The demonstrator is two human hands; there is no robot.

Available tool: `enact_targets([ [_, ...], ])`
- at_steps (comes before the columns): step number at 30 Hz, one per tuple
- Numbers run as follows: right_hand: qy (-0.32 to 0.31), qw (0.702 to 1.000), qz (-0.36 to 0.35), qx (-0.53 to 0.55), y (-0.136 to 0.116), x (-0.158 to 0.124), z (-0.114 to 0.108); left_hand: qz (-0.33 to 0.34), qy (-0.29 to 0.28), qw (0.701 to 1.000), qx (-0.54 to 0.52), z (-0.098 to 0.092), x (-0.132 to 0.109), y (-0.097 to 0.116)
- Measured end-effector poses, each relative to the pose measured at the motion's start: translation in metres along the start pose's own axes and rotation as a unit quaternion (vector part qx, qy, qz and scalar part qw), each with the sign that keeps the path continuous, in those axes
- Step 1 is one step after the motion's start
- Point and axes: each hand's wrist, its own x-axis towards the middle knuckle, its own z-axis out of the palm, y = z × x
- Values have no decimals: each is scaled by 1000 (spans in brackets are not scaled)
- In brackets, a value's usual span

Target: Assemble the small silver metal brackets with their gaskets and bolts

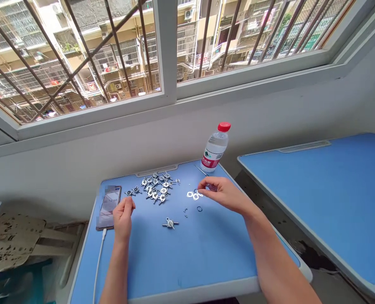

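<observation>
My left hand [123,216] rests on the blue desk [181,253], its fingers curled into a loose fist beside a phone [109,206]. My right hand [221,192] hovers over the desk with fingertips pinched together just above two small flat metal plates [194,195]. What the pinch holds is too small to make out. A pile of several small metal assemblies [156,186] lies between the hands toward the back. One finished-looking metal piece [170,223] lies alone in front. A small dark ring [199,208] and tiny screws [185,210] lie near the right hand.
A water bottle with a red cap [216,147] stands at the desk's back right corner. A white cable [98,261] runs from the phone down the left edge. A second blue desk [327,202] stands to the right across a gap. A barred window fills the wall ahead.
</observation>
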Motion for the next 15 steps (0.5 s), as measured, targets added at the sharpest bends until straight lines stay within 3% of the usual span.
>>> enact_targets([
  [3, -38, 999, -16, -7, -1, 0, 3, -6, -151, 986, 65, 5, -4, 5],
  [7, -115, 992, -38, -34, -5, 1, 17, -5, -329, 936, 123, 16, -14, 12],
  [10, -173, 980, -74, -68, -12, -1, 34, -1, -385, 911, 148, 24, -20, 13],
  [15, -257, 947, -123, -149, -25, -8, 61, 9, -406, 896, 178, 29, -23, 12],
])
